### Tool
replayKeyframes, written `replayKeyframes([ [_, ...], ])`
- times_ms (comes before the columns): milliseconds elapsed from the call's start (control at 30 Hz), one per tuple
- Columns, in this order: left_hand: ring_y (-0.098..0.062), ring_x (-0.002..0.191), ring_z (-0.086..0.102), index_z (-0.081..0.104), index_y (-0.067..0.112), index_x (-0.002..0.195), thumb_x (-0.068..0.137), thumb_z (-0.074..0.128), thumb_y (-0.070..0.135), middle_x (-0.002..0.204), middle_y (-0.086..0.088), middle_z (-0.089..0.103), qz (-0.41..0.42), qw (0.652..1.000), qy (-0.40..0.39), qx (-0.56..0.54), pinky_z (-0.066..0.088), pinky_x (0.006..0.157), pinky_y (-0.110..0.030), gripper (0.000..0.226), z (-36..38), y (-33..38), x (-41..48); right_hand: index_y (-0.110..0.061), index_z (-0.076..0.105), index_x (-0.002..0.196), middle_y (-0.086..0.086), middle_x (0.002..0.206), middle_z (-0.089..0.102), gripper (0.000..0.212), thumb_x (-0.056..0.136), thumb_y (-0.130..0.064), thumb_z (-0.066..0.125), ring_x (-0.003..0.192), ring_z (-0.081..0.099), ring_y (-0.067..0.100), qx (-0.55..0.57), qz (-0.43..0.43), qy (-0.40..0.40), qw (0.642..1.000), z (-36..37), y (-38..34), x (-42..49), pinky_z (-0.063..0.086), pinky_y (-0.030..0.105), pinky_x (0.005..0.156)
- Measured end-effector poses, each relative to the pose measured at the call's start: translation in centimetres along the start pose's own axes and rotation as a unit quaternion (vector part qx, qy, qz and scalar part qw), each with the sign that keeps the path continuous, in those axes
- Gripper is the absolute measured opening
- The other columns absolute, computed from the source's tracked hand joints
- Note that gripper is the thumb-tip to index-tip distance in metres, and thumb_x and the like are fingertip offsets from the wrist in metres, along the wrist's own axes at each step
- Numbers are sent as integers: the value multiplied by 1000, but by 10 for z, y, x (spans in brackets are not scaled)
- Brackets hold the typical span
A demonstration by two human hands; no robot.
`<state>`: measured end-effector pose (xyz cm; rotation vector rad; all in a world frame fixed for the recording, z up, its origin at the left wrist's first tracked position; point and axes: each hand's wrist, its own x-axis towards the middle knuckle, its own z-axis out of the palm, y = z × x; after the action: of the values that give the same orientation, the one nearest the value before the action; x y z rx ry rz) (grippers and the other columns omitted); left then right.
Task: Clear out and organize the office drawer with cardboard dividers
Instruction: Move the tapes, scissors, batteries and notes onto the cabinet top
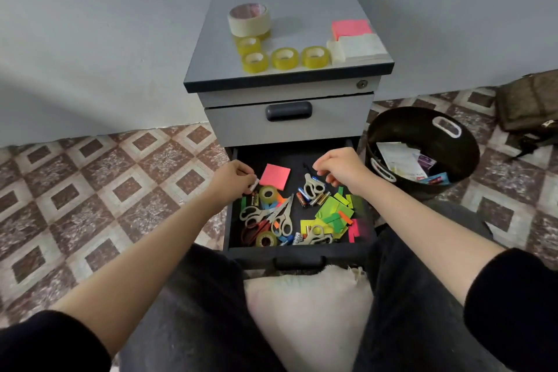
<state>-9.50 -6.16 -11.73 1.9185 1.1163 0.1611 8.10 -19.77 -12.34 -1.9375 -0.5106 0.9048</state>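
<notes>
The open black drawer (367, 220) of a grey cabinet holds a pink sticky-note pad (274, 176), tape rolls (268, 194), several scissors (280, 214), batteries (303, 198) and loose green, yellow and pink paper flags (335, 211). My left hand (234, 178) is over the drawer's left edge and pinches a small white piece (254, 186). My right hand (339, 167) hovers over the back right of the drawer, fingers curled downward above a pair of scissors (312, 186); I cannot see anything in it.
On the cabinet top (290, 75) stand several tape rolls (283, 58), a large masking tape roll (250, 19) and pink and white note pads (351, 28). A black bin (422, 127) with paper scraps stands right of the drawer. A cushion (308, 311) lies between my legs.
</notes>
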Motion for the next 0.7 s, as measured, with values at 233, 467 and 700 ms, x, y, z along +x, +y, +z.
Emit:
replayKeyframes([
  [233,-7,62,57,58,8,89,92,55,13,78,-1,59,-47,999,-21,18,45,58,-19,7,25,-40,24,7,67,82,12,67,56,9,78,1,61,47,44,14,-29,51,-10,998,18,40,25,34,22,43],
  [467,-17,70,53,57,14,74,87,63,18,73,-2,57,-88,993,-51,60,47,66,-30,15,44,-62,72,8,68,86,10,65,58,13,79,-1,61,47,45,15,-55,98,-35,993,23,50,64,35,24,44],
  [700,-18,89,56,66,8,96,88,59,15,92,-4,61,-87,991,-30,94,42,74,-26,13,59,-64,129,-1,63,87,7,66,54,10,86,3,55,48,43,13,47,129,-3,991,14,38,97,34,16,37],
])
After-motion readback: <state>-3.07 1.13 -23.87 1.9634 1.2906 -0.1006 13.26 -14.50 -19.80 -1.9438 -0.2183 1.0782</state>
